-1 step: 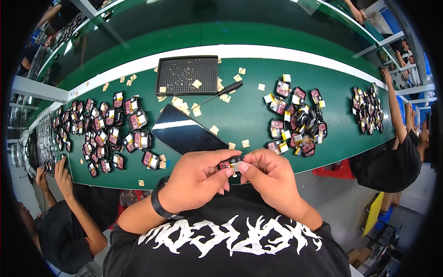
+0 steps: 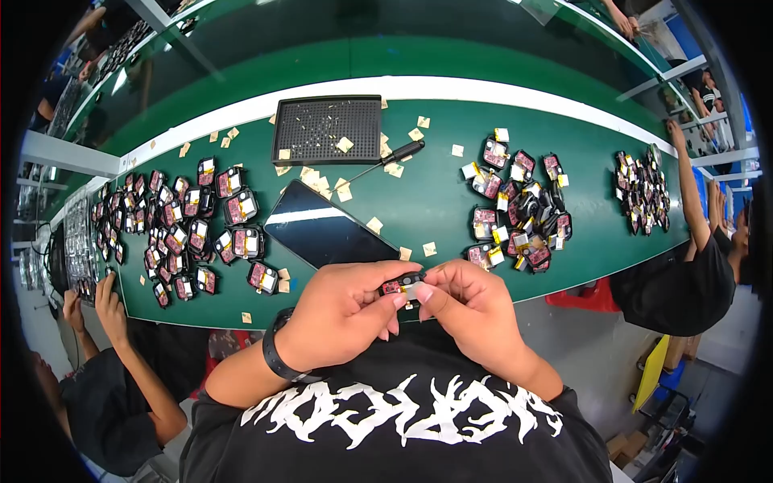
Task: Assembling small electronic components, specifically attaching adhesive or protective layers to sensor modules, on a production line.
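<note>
Close to my body, at the table's near edge, both hands hold one small black-cased electronic unit with a red circuit board and a silvery battery-like piece. My left hand is closed, pinching its left side between thumb and fingers. From the other side my right hand grips it, the thumb pressing on the silvery piece. Fingers cover part of the unit. Just beyond my hands lies a dark flat phone-like slab, set at a slant.
Similar units lie in a large group on the left, another group right of centre and a third far right. A black perforated tray, a screwdriver and scattered paper squares lie ahead. Co-workers sit on both sides.
</note>
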A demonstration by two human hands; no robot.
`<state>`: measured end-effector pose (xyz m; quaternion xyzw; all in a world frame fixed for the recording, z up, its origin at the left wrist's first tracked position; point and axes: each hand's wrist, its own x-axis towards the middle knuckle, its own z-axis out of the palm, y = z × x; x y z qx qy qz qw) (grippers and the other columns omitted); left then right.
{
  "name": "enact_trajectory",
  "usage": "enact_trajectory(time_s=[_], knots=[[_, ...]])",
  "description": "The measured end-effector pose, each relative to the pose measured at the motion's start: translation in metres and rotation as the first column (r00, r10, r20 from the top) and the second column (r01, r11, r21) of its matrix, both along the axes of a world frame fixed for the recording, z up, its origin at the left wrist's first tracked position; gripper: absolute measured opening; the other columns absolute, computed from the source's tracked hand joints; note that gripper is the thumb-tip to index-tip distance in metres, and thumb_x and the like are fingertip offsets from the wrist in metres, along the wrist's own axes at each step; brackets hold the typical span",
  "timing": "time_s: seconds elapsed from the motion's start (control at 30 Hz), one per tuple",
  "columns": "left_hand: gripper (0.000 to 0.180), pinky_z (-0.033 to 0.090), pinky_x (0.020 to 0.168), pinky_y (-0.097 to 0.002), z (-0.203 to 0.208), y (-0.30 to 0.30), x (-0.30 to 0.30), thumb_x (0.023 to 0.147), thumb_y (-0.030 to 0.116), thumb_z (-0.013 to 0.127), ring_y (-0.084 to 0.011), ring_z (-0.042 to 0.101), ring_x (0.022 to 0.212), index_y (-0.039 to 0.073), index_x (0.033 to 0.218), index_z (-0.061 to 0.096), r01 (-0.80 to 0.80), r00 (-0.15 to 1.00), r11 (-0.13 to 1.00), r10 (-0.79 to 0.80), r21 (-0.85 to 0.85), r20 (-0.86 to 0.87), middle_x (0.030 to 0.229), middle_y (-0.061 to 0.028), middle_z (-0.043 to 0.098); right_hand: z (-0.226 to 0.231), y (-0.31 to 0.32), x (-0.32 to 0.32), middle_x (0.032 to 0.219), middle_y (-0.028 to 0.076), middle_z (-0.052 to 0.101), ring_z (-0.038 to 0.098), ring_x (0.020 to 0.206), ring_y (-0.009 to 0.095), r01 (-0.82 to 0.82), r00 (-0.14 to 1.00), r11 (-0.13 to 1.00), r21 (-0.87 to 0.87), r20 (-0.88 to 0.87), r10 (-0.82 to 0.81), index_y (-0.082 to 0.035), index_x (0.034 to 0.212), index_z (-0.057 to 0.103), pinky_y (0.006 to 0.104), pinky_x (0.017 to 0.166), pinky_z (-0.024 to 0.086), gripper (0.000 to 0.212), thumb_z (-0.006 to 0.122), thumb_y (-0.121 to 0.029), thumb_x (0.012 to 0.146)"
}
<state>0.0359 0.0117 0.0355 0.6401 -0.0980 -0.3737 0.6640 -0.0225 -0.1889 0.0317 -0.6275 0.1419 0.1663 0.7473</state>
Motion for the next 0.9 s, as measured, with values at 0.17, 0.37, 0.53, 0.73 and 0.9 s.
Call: enact_trajectory(time_s=[0.17,0.37,0.53,0.73,0.9], knots=[[0.042,0.058,0.065,-0.0251,0.001,0.004,0.004,0.1,0.0,0.06,-0.0113,0.068,0.076,-0.005,0.141,0.056,0.042,0.996,0.999,-0.044,-0.027,-0.081,0.095,-0.0095,0.07,0.011,0.003,0.002,0.084,-0.003,0.065,0.055,0.072,0.001,0.045,0.999,0.996,0.075,0.005,-0.045,0.0,0.106,0.065,0.0193,0.063,0.044,0.015,0.068,-0.013,0.101],[0.048,0.059,0.069,-0.0266,0.007,0.018,0.008,0.097,-0.006,0.052,-0.0133,0.069,0.079,-0.003,0.145,0.054,0.138,0.989,0.978,-0.128,-0.157,0.073,0.096,-0.0113,0.069,0.007,0.002,-0.002,0.081,-0.006,0.059,0.047,0.069,-0.001,0.008,0.997,0.999,0.048,0.081,-0.012,-0.001,0.104,0.063,0.0185,0.06,0.039,0.012,0.067,-0.012,0.102],[0.049,0.057,0.068,-0.0256,0.009,0.02,0.003,0.094,-0.004,0.058,-0.0129,0.07,0.079,-0.002,0.143,0.056,0.101,0.981,0.986,-0.077,-0.131,0.177,0.096,-0.0108,0.07,0.004,0.006,-0.001,0.082,-0.006,0.059,0.046,0.069,-0.001,-0.005,0.994,1.0,-0.017,0.113,0.006,-0.001,0.105,0.064,0.0182,0.059,0.037,0.013,0.069,-0.011,0.1],[0.037,0.053,0.063,-0.0254,0.0,0.02,-0.001,0.097,0.002,0.063,-0.0101,0.069,0.073,-0.001,0.134,0.063,0.029,0.975,0.999,-0.024,-0.017,0.221,0.09,-0.0072,0.07,-0.005,0.002,-0.012,0.084,0.001,0.067,0.053,0.07,0.002,0.047,0.967,0.965,-0.256,0.255,0.02,0.003,0.106,0.07,0.0195,0.06,0.043,0.016,0.075,-0.004,0.093],[0.03,0.053,0.068,-0.0249,0.01,0.041,0.0,0.1,0.007,0.065,-0.0073,0.066,0.077,-0.001,0.129,0.066,-0.182,0.955,0.983,0.174,0.009,0.239,0.092,-0.0049,0.071,-0.015,-0.023,-0.028,0.087,0.011,0.07,0.061,0.069,0.018,0.191,0.889,0.83,-0.525,0.452,0.081,0.002,0.099,0.07,0.0284,0.066,0.049,0.013,0.074,0.003,0.086]])
